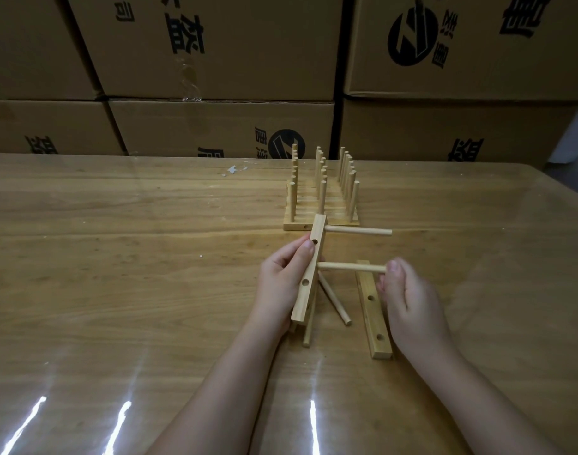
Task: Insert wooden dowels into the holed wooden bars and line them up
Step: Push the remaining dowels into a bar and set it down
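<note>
My left hand [286,280] grips a holed wooden bar [309,274], held on edge above the table. One dowel [360,230] sticks out sideways to the right from the bar's far end. A second dowel [350,267] sits in the bar's middle hole, and my right hand [409,300] pinches its right end. Another holed bar [373,310] lies flat on the table under my right hand. Loose dowels [335,302] lie on the table below the held bar. Farther back stands a row of finished bars with upright dowels [322,195].
The wooden table [133,257] has a glossy clear cover with light glare near the front edge. Stacked cardboard boxes [215,60] form a wall behind the table. A small scrap of white paper [233,169] lies near the far edge.
</note>
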`<action>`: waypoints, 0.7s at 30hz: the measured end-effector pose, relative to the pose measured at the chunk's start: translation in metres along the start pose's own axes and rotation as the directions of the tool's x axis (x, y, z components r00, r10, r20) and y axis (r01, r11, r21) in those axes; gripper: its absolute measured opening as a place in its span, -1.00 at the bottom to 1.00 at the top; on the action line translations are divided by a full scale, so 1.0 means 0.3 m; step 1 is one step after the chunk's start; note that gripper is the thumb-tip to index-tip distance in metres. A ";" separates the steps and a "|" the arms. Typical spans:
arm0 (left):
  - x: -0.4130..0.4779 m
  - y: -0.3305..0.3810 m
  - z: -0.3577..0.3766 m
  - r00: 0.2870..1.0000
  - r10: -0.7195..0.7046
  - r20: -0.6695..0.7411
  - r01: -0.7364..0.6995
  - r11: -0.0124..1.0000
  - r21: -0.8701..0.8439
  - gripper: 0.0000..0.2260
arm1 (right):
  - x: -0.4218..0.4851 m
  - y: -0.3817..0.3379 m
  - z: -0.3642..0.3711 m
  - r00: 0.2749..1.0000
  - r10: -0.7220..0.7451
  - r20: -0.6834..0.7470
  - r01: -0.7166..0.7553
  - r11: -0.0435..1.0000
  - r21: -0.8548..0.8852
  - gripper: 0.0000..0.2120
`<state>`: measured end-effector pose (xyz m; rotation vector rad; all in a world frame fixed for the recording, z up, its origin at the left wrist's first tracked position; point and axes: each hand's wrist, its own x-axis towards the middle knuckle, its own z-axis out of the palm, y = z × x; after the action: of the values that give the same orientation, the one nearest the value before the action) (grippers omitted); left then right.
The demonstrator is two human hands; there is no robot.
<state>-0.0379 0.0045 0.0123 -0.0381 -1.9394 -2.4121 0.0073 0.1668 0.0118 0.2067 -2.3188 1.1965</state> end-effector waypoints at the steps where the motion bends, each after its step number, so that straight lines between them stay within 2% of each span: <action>1: -0.001 0.001 -0.001 1.000 0.002 0.005 -0.002 1.000 -0.005 -0.82 | 0.000 0.000 0.001 1.000 0.004 -0.001 -0.004 1.000 0.001 -0.67; 5: -0.004 0.001 -0.001 1.000 -0.029 -0.002 0.029 0.999 -0.019 -0.84 | 0.002 -0.002 0.008 0.999 0.050 0.008 -0.050 0.998 0.031 -0.60; 8: -0.009 -0.005 0.005 1.000 -0.024 -0.019 0.024 1.000 -0.001 -0.77 | 0.004 -0.001 0.002 0.999 0.043 0.014 -0.043 0.999 0.025 -0.58; 17: -0.004 -0.002 0.008 0.998 0.035 -0.049 -0.033 0.999 0.043 -0.84 | 0.000 -0.006 -0.010 1.000 0.015 0.002 -0.015 0.998 0.059 -0.64; 21: -0.005 -0.004 0.008 0.998 0.059 0.009 -0.060 0.997 0.047 -0.83 | 0.001 -0.006 -0.011 1.000 -0.015 0.024 0.013 0.998 0.055 -0.79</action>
<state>-0.0364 0.0070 0.0117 -0.1022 -1.9683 -2.3321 0.0089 0.1684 0.0149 0.2579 -2.3029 1.2585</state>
